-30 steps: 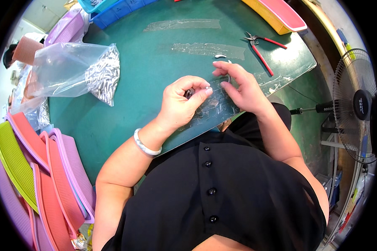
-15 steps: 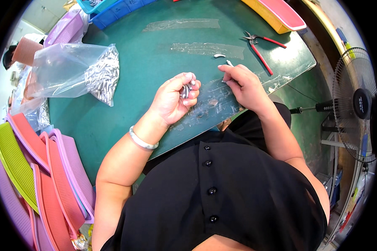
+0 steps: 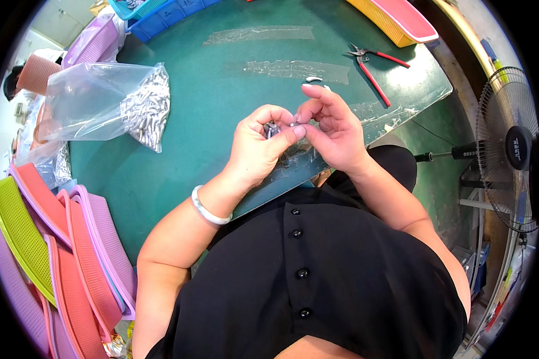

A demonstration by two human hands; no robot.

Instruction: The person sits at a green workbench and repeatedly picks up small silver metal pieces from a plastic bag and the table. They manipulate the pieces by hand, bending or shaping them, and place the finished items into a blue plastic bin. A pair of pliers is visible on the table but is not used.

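Note:
Over the near part of the green table, my left hand [image 3: 253, 146] is curled round several small silvery metal pieces [image 3: 271, 129]. Its thumb and forefinger meet the fingertips of my right hand [image 3: 339, 133]. Between them is a tiny silvery piece [image 3: 293, 124], mostly covered by the fingers. My right hand pinches there with thumb and forefinger, its other fingers partly raised. One loose curved silvery piece [image 3: 313, 79] lies on the table just beyond my right hand. A clear plastic bag [image 3: 90, 99], filled at one end with similar metal pieces [image 3: 148, 107], lies to the left.
Red-handled cutting pliers [image 3: 365, 58] lie open at the right. Clear tape strips [image 3: 296, 71] cross the green tabletop [image 3: 191, 72]. A blue basket [image 3: 167, 19] and a yellow basket [image 3: 380, 24] stand at the far edge. Stacked coloured baskets [image 3: 81, 263] fill the left; a fan [image 3: 517, 148] stands right.
My right hand has moved left to meet my left hand's fingertips. My left hand has turned and shifted slightly right. A second loose piece beside my right hand no longer shows on the table.

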